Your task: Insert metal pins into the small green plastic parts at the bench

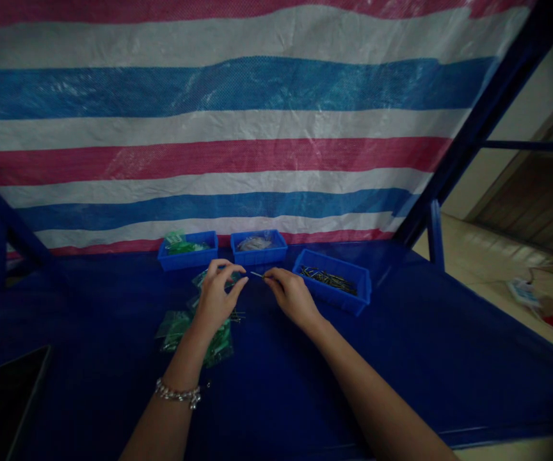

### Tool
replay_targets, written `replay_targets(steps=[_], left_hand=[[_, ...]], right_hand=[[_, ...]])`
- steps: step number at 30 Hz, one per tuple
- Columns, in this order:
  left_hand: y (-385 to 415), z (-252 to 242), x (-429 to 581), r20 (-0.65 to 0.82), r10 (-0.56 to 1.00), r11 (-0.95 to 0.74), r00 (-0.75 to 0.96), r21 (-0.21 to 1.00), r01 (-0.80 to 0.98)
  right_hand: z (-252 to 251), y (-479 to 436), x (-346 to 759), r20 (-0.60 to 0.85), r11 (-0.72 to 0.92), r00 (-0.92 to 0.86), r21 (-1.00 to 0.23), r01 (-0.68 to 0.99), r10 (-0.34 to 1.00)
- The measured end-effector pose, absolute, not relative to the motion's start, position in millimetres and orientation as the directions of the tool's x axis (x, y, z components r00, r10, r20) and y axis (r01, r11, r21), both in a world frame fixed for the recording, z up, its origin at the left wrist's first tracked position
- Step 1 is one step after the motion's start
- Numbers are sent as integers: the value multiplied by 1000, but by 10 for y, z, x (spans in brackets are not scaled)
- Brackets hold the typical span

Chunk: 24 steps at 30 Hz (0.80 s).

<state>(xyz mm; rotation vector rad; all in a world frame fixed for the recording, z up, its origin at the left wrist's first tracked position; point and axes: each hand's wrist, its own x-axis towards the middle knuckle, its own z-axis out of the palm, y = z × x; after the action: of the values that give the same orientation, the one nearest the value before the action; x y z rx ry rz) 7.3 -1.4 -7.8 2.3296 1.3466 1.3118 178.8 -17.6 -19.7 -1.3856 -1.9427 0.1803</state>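
My right hand (292,296) pinches a thin, pale metal pin (256,274) between thumb and fingertips, its free end pointing left. Facing it, my left hand (217,296) has thumb and forefinger apart, with nothing visible between them. Beneath and beside my left wrist lie several small clear bags with green contents (219,346). A few thin dark pins (238,316) stick out next to them. Just right of my right hand stands a blue bin of long dark metal pins (329,279). Whether they are screws or nails is too small to tell.
At the back stand a blue bin (187,260) with green pieces and another blue bin (259,257) with clear plastic bags. A dark flat device (10,403) lies at the table's left front. Blue frame posts (454,153) and a striped sheet (219,157) bound the blue table (430,358).
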Motion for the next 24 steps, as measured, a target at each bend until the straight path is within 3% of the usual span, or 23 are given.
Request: replay_targets(steps=[3,6,10,15,21,24], left_hand=[[44,-92,-21,607,789,-498,100,535,683],[92,-104,-112,575,818,-405,22,548,732],[118,-109,-170,486,863,-410,142,505,759],[115,-131,-196,278,877,-480,391,476,737],[108,-210,-242,291,830,-558,477,450,697],[107,-214,-254,221,832,-548,508,462,697]], right_hand=[[-97,-199,1895,576,182,111,-427,886,810],[-26,-212,2042,635,-55,333,-416,908,697],[-42,-193,2200,610,-205,476,-461,863,634],[-88,-168,2183,637,-133,452,-484,865,624],[-94,-176,2036,569,-41,296,-416,908,767],[-114,-173,2004,561,9,242,-406,914,792]])
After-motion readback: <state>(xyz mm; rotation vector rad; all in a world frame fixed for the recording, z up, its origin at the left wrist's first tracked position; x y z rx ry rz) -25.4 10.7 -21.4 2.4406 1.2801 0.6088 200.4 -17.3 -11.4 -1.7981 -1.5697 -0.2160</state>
